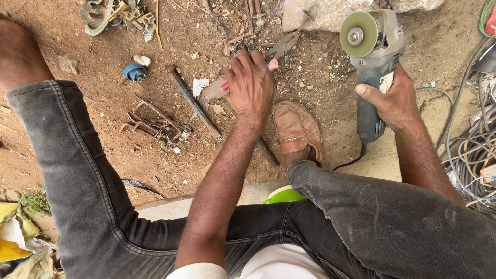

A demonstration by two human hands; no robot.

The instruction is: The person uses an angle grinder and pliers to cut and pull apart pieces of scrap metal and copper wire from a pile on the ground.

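Far left, on bare dirt: scrap pile (111,15) at top edge, blue cap (135,72) below it, bent wire hooks (150,124) lower down. Rod (194,102) lay diagonal, just right of the hooks, w/ a white paper scrap (199,85) beside its upper part.

Centre: left hand (250,85) reached fwd to the ground, knuckles up, fingers curled down and pressed together onto pliers (279,51). Pink handle tip showed at the fingertips; grey jaws stuck out up-right toward the stone (320,13). How much of the handles was enclosed — cannot tell, hand covered them. Brown shoe (297,129) sat just below-right of that hand, touching the dirt.

Right: right hand (395,101) wrapped tight around the grinder (373,62) body, thumb across the front. Grinder held upright off the ground, disc (358,34) at top, facing the camera. Black cord ran from its base toward the shoe. Far right: cable tangle (478,150) on the ground, apart from the grinder.
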